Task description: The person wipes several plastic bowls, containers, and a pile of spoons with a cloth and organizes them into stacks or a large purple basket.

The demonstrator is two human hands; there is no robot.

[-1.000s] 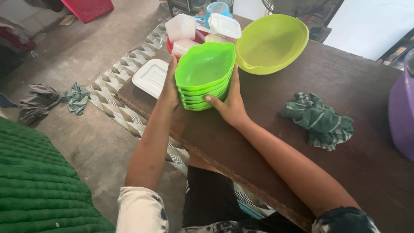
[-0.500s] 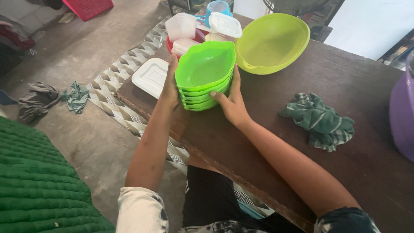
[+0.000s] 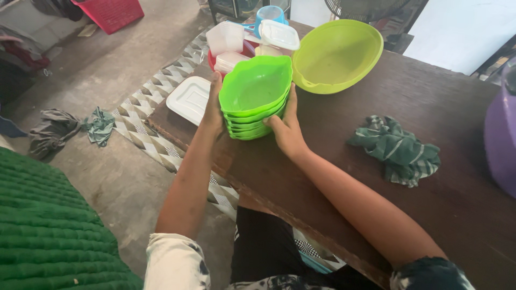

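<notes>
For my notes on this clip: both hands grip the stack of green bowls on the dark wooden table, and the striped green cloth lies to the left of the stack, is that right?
Not quite. The head view shows the striped green cloth lying to the right of the stack of green bowls, not the left. The rest holds: the left hand and right hand grip the stack on the dark wooden table.

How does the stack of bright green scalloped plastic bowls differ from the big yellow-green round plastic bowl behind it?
The stack of bright green scalloped plastic bowls is several nested pieces; the big yellow-green round plastic bowl is single. The stack's rims are wavy, the big bowl's smooth and round. The stack is narrower and a deeper green. The left hand and right hand clasp the stack's sides; the big bowl is untouched. Both sit open side up on the dark wooden table.
</notes>
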